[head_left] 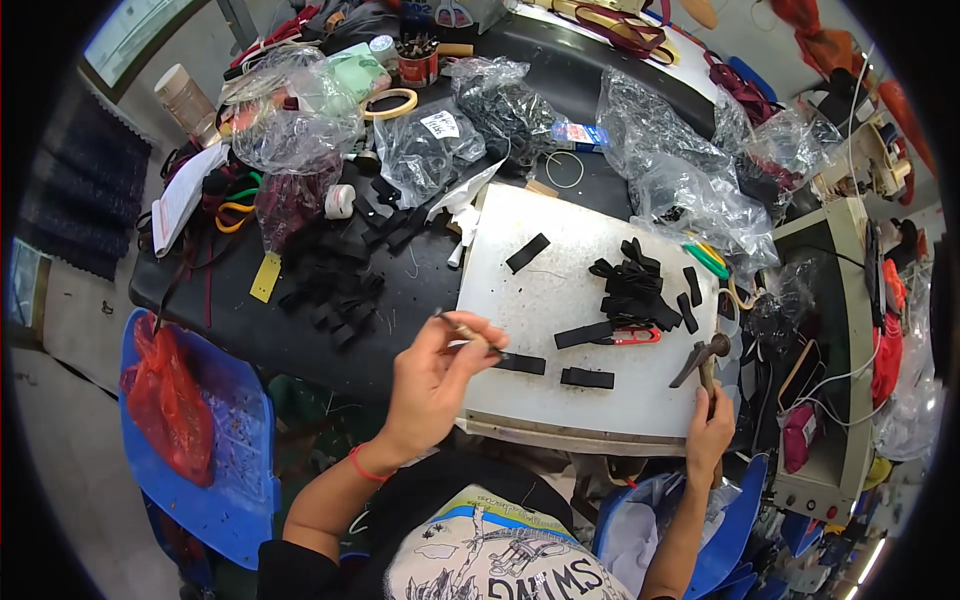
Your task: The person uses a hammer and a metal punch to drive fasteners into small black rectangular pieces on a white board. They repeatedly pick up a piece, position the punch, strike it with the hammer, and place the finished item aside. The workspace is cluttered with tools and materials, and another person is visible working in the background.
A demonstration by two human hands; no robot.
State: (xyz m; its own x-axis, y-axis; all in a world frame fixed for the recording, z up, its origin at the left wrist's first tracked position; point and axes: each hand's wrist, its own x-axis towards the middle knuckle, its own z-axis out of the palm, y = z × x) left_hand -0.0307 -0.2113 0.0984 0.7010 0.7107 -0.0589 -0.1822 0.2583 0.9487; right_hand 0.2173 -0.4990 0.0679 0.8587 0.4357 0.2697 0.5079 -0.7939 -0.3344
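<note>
My left hand (pixel 430 385) is closed, pinching a short, slim rod-like tool (pixel 466 334), perhaps a punch, between thumb and fingers. Beside its lower end lies a black strap piece (pixel 522 364) on the white board (pixel 500 280). In my right hand (pixel 709 428), by the board's right edge, is a hammer (pixel 709 366), gripped by its handle with the head up. Another folded black strap piece (pixel 587 378) lies between my hands. Red-handled thread snips (pixel 637 336) rest against a heap of black strap pieces (pixel 635 285) farther back on the board.
More black strap pieces (pixel 335 285) are heaped on the dark table left of the board. Clear plastic bags (pixel 690 180) and a roll of tape (pixel 390 104) crowd the back. A blue chair with a red bag (pixel 172 400) stands at left; a metal cabinet (pixel 850 400) at right.
</note>
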